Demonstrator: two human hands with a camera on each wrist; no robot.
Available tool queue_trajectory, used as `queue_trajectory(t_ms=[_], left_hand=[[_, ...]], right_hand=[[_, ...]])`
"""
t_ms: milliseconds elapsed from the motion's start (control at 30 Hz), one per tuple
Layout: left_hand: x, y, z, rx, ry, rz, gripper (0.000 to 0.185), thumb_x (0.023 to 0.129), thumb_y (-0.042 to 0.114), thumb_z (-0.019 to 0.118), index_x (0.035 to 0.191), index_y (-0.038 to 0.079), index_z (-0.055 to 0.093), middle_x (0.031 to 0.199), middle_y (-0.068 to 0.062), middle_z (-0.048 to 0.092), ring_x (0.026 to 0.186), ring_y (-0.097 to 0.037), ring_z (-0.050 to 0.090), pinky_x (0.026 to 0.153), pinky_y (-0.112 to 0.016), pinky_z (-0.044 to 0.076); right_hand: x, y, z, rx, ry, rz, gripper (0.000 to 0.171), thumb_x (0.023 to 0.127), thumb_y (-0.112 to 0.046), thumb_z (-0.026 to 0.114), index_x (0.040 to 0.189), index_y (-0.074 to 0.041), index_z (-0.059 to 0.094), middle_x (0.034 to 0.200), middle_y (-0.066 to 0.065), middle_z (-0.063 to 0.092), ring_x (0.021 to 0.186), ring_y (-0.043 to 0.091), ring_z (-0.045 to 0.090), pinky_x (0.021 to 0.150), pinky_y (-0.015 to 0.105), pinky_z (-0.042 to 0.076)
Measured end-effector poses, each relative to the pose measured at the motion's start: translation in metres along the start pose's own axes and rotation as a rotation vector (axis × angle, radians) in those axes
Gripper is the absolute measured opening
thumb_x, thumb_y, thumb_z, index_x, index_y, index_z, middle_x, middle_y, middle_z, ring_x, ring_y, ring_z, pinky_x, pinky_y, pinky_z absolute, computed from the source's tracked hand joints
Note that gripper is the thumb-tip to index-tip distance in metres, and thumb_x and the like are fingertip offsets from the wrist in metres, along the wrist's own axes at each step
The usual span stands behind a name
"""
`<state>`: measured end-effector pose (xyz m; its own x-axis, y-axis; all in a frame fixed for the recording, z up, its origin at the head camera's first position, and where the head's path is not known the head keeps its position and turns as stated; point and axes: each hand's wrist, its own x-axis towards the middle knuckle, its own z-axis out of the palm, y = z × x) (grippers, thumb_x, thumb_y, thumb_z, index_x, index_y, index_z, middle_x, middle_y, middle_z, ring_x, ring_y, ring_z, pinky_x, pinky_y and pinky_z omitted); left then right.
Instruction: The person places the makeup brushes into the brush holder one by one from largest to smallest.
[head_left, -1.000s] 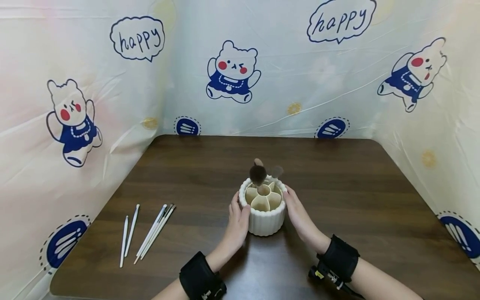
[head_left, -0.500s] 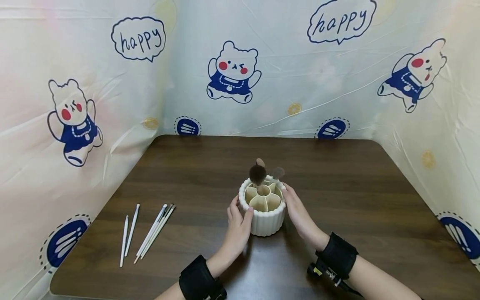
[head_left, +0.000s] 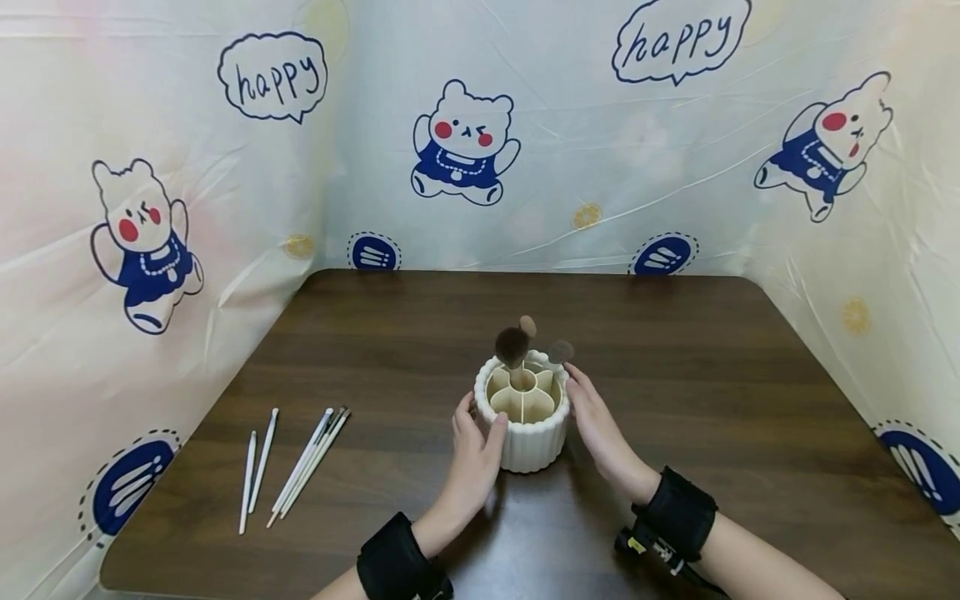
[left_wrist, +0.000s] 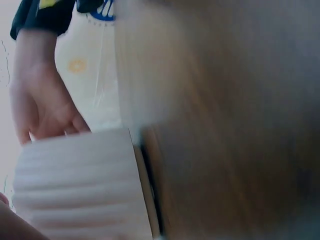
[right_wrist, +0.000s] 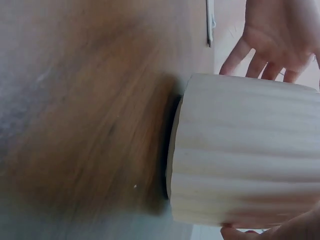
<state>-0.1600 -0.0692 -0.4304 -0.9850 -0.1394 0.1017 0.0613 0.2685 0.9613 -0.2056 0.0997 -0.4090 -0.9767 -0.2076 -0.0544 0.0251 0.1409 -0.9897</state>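
A white, ribbed makeup brush holder with petal-shaped compartments stands upright on the table between my hands. Three brush heads rise from its back half: a dark fluffy one, a tan one and a greyish one. My left hand holds the holder's left side, thumb toward the front. On the opposite side, my right hand holds it with fingers along the wall. The left wrist view shows the ribbed wall close up; the right wrist view also shows my left fingers at the wall.
Several slim white brushes or sticks lie on the brown table at the left: a pair and a closer bunch. A printed cloth with bear figures hangs around the table's back and sides.
The holder's compartments and brushes have turned slightly; the tan and greyish heads have shifted right, the dark one slightly left. Both hands stay on its sides, and the left has moved slightly.
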Motion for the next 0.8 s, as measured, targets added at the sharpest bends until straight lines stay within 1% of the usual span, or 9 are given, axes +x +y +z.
queue_trajectory(t_ms=[67,133,233,333,433,500,600,700,800], left_hand=[[-0.004,0.001,0.002,-0.006,0.003,0.003,0.066,0.098,0.028,0.050,0.145,-0.004,0.016,0.146,-0.025,0.021,0.140,-0.039,0.023,0.114,-0.056,0.021],[-0.003,0.002,0.003,-0.012,0.000,0.010,0.066,0.097,0.026,0.050,0.145,-0.004,0.016,0.147,-0.026,0.021,0.140,-0.040,0.023,0.114,-0.056,0.021],[0.002,0.002,0.002,-0.015,-0.006,0.014,0.063,0.096,0.021,0.048,0.145,-0.004,0.017,0.148,-0.026,0.021,0.140,-0.039,0.024,0.114,-0.055,0.022],[0.009,0.001,-0.001,-0.020,-0.030,0.017,0.060,0.096,0.018,0.045,0.145,-0.003,0.018,0.148,-0.024,0.021,0.140,-0.037,0.026,0.114,-0.051,0.025],[0.013,0.000,-0.003,-0.020,-0.051,0.018,0.059,0.096,0.017,0.043,0.146,-0.002,0.017,0.149,-0.024,0.020,0.140,-0.037,0.027,0.114,-0.050,0.026],[0.013,-0.001,-0.004,-0.013,-0.042,0.012,0.061,0.097,0.019,0.044,0.146,-0.003,0.016,0.149,-0.024,0.020,0.141,-0.037,0.026,0.114,-0.051,0.025],[0.008,-0.001,-0.003,0.012,-0.026,-0.003,0.065,0.098,0.023,0.047,0.147,-0.003,0.014,0.148,-0.025,0.021,0.140,-0.038,0.024,0.114,-0.054,0.023],[0.004,0.000,-0.001,0.023,-0.013,-0.009,0.066,0.098,0.025,0.048,0.147,-0.002,0.014,0.145,-0.025,0.025,0.138,-0.038,0.026,0.113,-0.056,0.024],[0.003,0.000,0.000,0.020,-0.014,-0.006,0.064,0.098,0.024,0.048,0.147,-0.001,0.016,0.142,-0.023,0.027,0.137,-0.037,0.028,0.111,-0.055,0.026]], right_hand=[[0.000,0.000,0.000,-0.008,0.002,0.003,0.052,0.105,-0.029,0.026,0.151,-0.004,0.020,0.158,0.018,0.019,0.147,0.033,0.017,0.118,0.053,0.017],[-0.001,0.000,0.001,-0.016,0.008,0.009,0.052,0.105,-0.028,0.027,0.150,-0.003,0.021,0.158,0.019,0.020,0.147,0.034,0.017,0.118,0.053,0.017],[-0.003,0.000,0.001,-0.006,0.014,0.023,0.051,0.105,-0.027,0.027,0.150,-0.003,0.021,0.156,0.020,0.023,0.144,0.034,0.023,0.116,0.054,0.023],[-0.006,0.000,0.000,0.001,0.010,0.033,0.050,0.105,-0.026,0.027,0.149,-0.004,0.022,0.155,0.021,0.026,0.142,0.035,0.027,0.113,0.055,0.027],[-0.007,0.000,-0.002,-0.005,0.012,0.022,0.049,0.105,-0.027,0.027,0.148,-0.003,0.024,0.154,0.020,0.027,0.141,0.035,0.028,0.113,0.056,0.026],[-0.005,0.001,-0.002,-0.008,0.010,0.018,0.049,0.105,-0.028,0.027,0.148,-0.003,0.024,0.154,0.019,0.026,0.142,0.034,0.027,0.113,0.056,0.025],[0.000,0.002,-0.003,-0.003,-0.001,0.016,0.052,0.106,-0.030,0.025,0.149,-0.002,0.020,0.157,0.019,0.020,0.145,0.034,0.021,0.116,0.055,0.021],[0.007,0.005,-0.004,0.007,-0.015,0.014,0.058,0.106,-0.035,0.022,0.151,0.001,0.013,0.159,0.020,0.011,0.148,0.034,0.009,0.119,0.053,0.013],[0.012,0.007,-0.005,0.006,-0.020,0.020,0.063,0.106,-0.038,0.020,0.151,0.004,0.008,0.160,0.021,0.004,0.149,0.035,0.001,0.120,0.053,0.006]])
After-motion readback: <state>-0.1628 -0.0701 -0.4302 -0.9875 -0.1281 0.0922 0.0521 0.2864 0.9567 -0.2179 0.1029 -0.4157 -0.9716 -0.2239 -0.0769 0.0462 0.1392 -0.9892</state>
